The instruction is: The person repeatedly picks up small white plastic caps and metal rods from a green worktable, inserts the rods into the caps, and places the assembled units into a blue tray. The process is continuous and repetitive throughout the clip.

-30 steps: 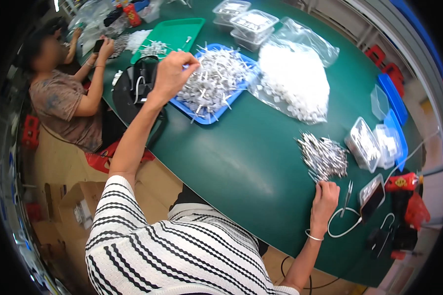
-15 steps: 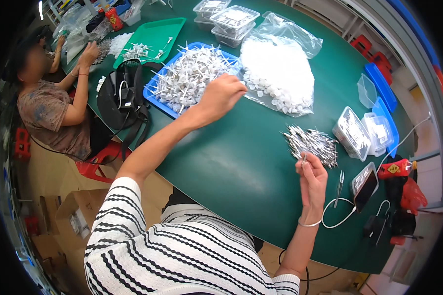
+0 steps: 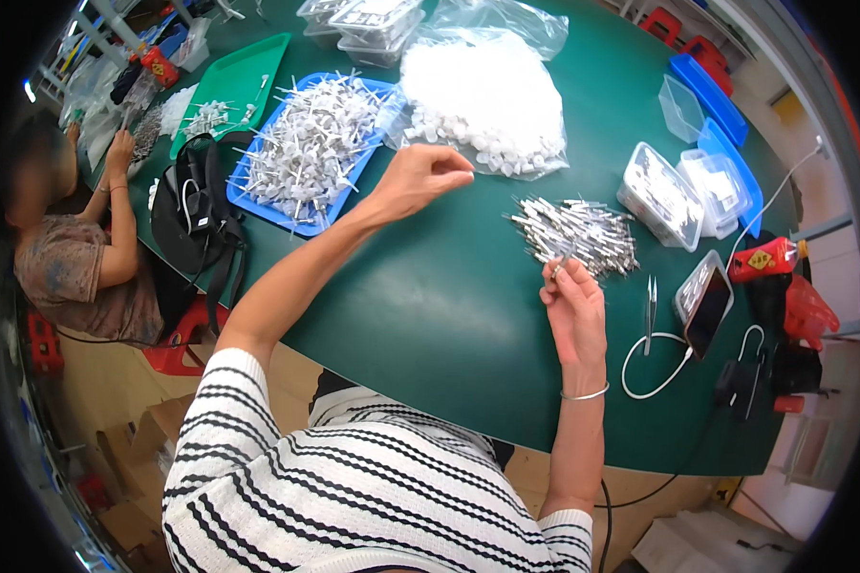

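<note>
My left hand is over the table just in front of a clear bag of small white plastic caps, its thumb and fingers pinched together. A tiny white piece, apparently one of those caps, shows at the fingertips. Palm up, my right hand pinches a thin metal rod between thumb and forefinger. Just beyond it lies a heap of similar metal rods. Left of the bag, a blue tray is piled with white-capped rods.
Tweezers, a phone with a white cable and clear plastic boxes are at the right. A black bag and a green tray lie to the left, where another person sits. Stacked boxes stand behind.
The whole view has shifted. My left hand has moved right, from the blue tray's corner to in front of the bag of caps. My right hand stays by the rods.
</note>
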{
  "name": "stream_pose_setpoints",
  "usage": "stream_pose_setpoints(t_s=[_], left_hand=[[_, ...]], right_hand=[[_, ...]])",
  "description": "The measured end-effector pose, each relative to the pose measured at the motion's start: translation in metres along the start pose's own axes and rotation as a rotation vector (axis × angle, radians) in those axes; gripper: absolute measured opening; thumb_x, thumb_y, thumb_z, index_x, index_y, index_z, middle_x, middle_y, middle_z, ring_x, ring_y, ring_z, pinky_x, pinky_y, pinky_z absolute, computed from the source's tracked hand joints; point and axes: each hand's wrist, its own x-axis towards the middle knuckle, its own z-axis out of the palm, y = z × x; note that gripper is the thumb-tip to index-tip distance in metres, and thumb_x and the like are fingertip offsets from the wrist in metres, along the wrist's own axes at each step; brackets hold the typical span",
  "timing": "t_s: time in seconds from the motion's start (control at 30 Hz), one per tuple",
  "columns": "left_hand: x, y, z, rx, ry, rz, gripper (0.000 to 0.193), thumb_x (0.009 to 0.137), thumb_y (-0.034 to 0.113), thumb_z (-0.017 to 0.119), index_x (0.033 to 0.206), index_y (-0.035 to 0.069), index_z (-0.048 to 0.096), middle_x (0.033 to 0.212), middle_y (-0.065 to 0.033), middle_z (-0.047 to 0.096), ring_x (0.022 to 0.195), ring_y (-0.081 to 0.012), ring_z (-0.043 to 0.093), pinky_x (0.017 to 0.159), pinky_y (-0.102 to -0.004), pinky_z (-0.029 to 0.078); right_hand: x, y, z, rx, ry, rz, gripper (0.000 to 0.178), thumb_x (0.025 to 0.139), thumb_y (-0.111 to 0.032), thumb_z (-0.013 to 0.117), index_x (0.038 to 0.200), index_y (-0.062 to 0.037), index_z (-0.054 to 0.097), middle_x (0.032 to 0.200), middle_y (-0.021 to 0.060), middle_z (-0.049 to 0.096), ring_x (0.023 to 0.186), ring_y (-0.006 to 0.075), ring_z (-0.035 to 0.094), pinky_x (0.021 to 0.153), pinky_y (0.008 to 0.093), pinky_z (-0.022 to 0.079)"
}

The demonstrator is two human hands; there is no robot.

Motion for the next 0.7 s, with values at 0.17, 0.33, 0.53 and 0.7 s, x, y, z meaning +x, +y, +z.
stream_pose_setpoints(t_s=[0.17, 0.33, 0.53, 0.7], left_hand=[[-0.058, 0.024, 0.029, -0.971, -0.227, -0.443, 0.024, 0.092, 0.013, 0.060, 0.110, -0.003, 0.062, 0.096, -0.0114, 0.068, 0.078, -0.0137, 0.066, 0.071, -0.0241, 0.055], [-0.072, 0.017, 0.050, -1.058, -0.223, -0.467, 0.023, 0.092, 0.009, 0.059, 0.113, -0.002, 0.061, 0.100, -0.0129, 0.068, 0.085, -0.0148, 0.067, 0.076, -0.0227, 0.056], [-0.080, 0.019, 0.059, -0.939, -0.233, -0.431, 0.029, 0.090, 0.010, 0.062, 0.115, -0.003, 0.061, 0.105, -0.0130, 0.067, 0.091, -0.0167, 0.067, 0.079, -0.0244, 0.055], [-0.081, 0.013, 0.061, -0.912, -0.263, -0.358, 0.033, 0.088, 0.012, 0.065, 0.117, -0.004, 0.060, 0.106, -0.0131, 0.067, 0.092, -0.0166, 0.066, 0.081, -0.0251, 0.054]], right_hand=[[0.002, 0.009, 0.023, -0.067, -0.017, -0.019, 0.012, 0.089, -0.006, 0.058, 0.100, -0.0015, 0.059, 0.094, 0.0064, 0.062, 0.080, 0.0101, 0.054, 0.071, 0.0242, 0.041], [0.005, 0.016, 0.036, -0.060, -0.023, -0.060, 0.014, 0.088, -0.007, 0.057, 0.101, -0.0018, 0.056, 0.091, 0.0076, 0.061, 0.079, 0.0102, 0.054, 0.073, 0.0247, 0.042], [0.007, 0.024, 0.034, -0.091, 0.013, -0.088, 0.012, 0.088, -0.004, 0.057, 0.100, -0.0022, 0.055, 0.093, 0.0107, 0.064, 0.084, 0.0136, 0.060, 0.079, 0.0273, 0.047], [0.008, 0.031, 0.034, -0.049, 0.032, -0.073, 0.012, 0.088, -0.003, 0.056, 0.100, -0.0018, 0.054, 0.094, 0.0116, 0.064, 0.086, 0.0160, 0.062, 0.083, 0.0306, 0.049]])
